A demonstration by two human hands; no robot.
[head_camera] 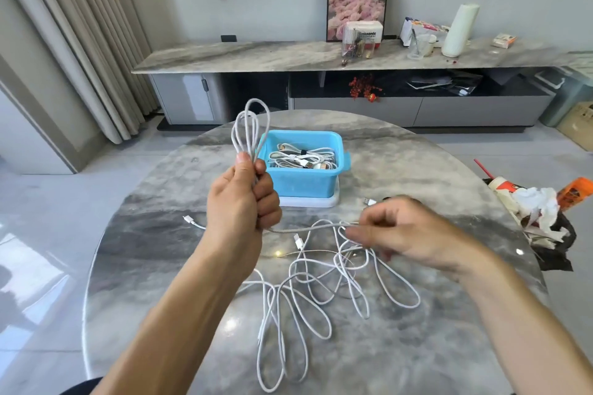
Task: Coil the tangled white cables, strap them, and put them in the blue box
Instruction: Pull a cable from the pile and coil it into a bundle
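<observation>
Left hand: my left hand (244, 199) is raised just in front of the blue box (303, 170), its grip curled tight round a half-made coil (252, 128) whose loops stand up above my fist.

Right hand: my right hand (407, 234) is lower, on the near right of the box, fingers drawn in and pinching the same cable; it is blurred, so I cannot tell just how the fingers lie.

Strand between: the free run of cable (308, 228) stretches almost level from the bottom of my left fist across to my right fingers, its long axis running left to right.

Tangle: the rest of the white cables (321, 292) lie in loose crossing loops on the surface (154, 266), nearer to me than the box and mostly under and beside my right hand. Two plug ends lie apart from the heap, on the near side of the box.

Box: it stands on a white tray at the far middle of the surface and already holds bundled cables (305, 159), one with a dark strap.

Next, as I judge it: the slack lies to the right of my left grip, so my right hand, being nearer it, should feed the next loop up to the coil. The strand may snag in the heap.
</observation>
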